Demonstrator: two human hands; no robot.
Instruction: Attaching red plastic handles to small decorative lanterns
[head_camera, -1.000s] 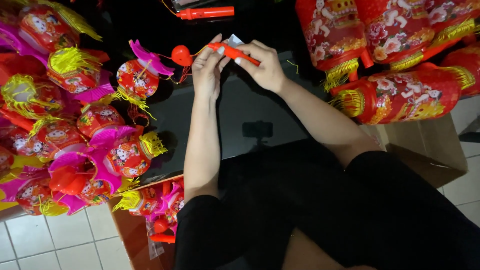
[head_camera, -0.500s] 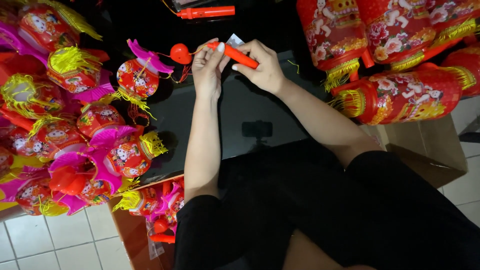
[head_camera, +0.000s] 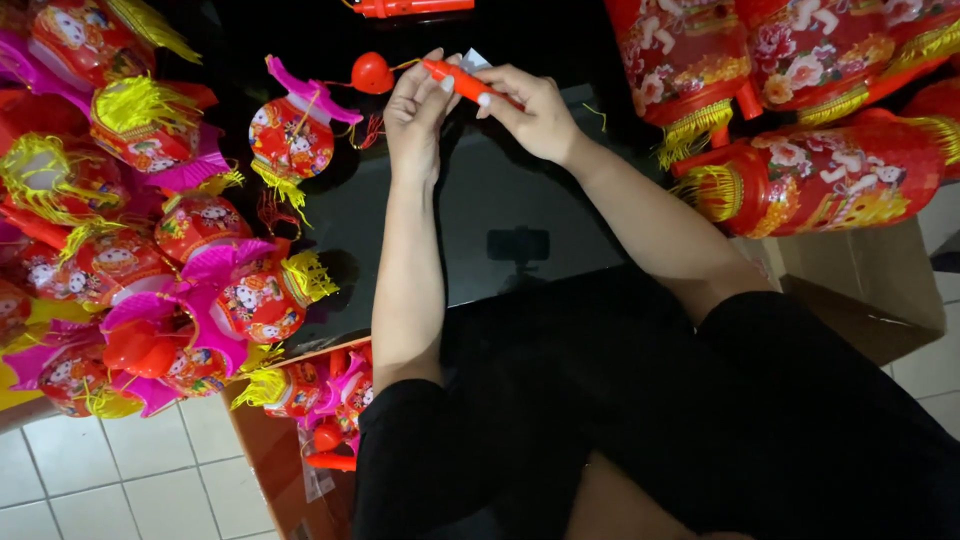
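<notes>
Fingers of your left hand (head_camera: 418, 110) pinched the tip of a slim orange-red stick (head_camera: 465, 83), while your right hand (head_camera: 533, 112) closed around the stick's other end, so you held it between both hands, slanting above the far part of the dark table (head_camera: 520, 190). A small white slip (head_camera: 472, 61) showed just behind the stick at your fingertips; whether either hand held it could not be told. A thin cord ran from the stick's tip to a small red ball-shaped piece (head_camera: 371, 73) hanging just beside your left hand, toward the table's far left.

Just beyond that piece, a round red lantern with a pink fin and yellow tassel (head_camera: 292, 135) lay on the table's left part. Farther left, a heap of similar small lanterns (head_camera: 150, 240) in red, pink and yellow covered the left edge and spilled toward the near left corner. Below that corner, an open cardboard box (head_camera: 270, 455) held more of them, on a white tiled floor (head_camera: 120, 480).

At the far edge, another orange-red stick (head_camera: 410, 7) lay well apart from your hands. Along the right edge, large red cylindrical lanterns with flower prints and yellow fringes (head_camera: 800, 130) were stacked, with a second cardboard box (head_camera: 860, 290) under them.
</notes>
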